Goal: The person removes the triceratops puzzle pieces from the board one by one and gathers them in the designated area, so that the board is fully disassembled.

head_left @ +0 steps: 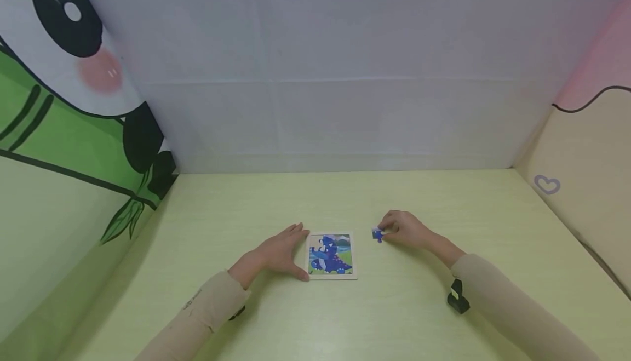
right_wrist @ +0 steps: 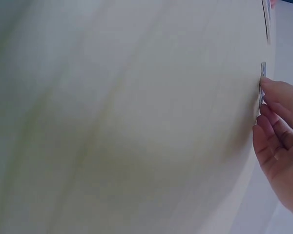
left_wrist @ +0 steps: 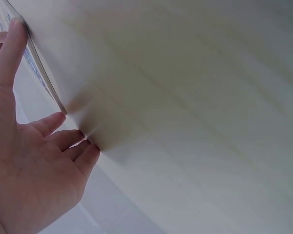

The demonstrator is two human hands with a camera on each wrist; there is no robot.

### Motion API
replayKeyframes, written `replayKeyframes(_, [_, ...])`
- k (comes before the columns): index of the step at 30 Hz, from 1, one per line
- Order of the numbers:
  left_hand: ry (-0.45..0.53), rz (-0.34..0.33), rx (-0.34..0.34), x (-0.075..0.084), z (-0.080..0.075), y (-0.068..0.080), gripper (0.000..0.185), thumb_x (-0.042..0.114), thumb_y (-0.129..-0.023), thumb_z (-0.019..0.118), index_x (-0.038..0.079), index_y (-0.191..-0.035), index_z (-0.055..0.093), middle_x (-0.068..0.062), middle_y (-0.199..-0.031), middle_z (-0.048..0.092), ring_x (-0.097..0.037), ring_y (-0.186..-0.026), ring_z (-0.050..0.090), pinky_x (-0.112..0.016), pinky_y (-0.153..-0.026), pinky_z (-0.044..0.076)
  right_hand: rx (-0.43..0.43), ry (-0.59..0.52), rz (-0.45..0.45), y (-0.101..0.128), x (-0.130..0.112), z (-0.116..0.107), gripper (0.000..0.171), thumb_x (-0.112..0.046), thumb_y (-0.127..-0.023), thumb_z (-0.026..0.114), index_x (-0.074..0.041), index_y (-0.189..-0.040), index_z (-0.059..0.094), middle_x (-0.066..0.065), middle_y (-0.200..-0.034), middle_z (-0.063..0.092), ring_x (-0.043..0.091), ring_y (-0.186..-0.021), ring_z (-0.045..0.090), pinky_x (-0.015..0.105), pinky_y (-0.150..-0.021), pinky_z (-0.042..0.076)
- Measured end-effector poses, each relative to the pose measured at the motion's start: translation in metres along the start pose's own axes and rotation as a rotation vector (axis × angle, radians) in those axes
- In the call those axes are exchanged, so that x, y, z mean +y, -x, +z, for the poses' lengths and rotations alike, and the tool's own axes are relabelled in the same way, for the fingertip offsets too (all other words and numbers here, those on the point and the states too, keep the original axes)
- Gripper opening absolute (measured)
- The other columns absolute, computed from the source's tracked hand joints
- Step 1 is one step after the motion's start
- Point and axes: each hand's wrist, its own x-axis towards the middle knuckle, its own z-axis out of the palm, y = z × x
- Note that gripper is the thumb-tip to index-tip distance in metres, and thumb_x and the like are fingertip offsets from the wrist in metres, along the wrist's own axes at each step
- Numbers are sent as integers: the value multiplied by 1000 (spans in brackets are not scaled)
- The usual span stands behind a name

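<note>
A small square puzzle board [head_left: 331, 256] with a blue dinosaur picture lies on the pale green table [head_left: 345, 202]. My left hand [head_left: 281, 251] rests flat against the board's left edge, fingers straight; the left wrist view shows the left hand [left_wrist: 24, 161] with its thumb and fingers along the thin edge of the board [left_wrist: 44, 80]. To the right of the board, my right hand [head_left: 405, 228] pinches a small blue puzzle piece [head_left: 377, 234] at the table surface. In the right wrist view the fingertips [right_wrist: 271, 90] hold the thin piece [right_wrist: 261, 90] edge-on.
White cloth walls stand behind the table, a panda and bamboo print on the left and a pink and cream panel with a heart on the right. A small black device [head_left: 457, 296] hangs at my right sleeve. Bare tabletop surrounds the board.
</note>
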Motion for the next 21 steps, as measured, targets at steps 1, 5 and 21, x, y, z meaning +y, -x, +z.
replayKeyframes(1, [3, -2, 0, 0, 0, 0, 109, 57, -59, 77, 9, -143, 28, -13, -151, 17, -30, -140, 12, -47, -112, 21, 0, -7, 5, 0, 0, 0, 18, -4, -75, 71, 3, -92, 69, 10, -90, 63, 22, -83, 59, 29, -71, 53])
replayKeyframes(5, [5, -8, -2, 1, -1, 0, 109, 57, -58, 77, 10, -143, 28, -12, -152, 17, -29, -140, 12, -47, -112, 20, -11, -13, 43, 0, -2, -1, 20, -6, -75, 71, 2, -94, 69, 10, -93, 63, 22, -86, 59, 29, -73, 52])
replayKeyframes(21, [18, -17, -2, 4, -2, 4, 106, 55, -60, 77, 12, -143, 29, -10, -152, 17, -28, -141, 11, -47, -112, 21, -55, -40, 97, -1, -3, -5, 27, -8, -77, 71, 2, -102, 67, 9, -97, 65, 22, -90, 59, 33, -76, 51])
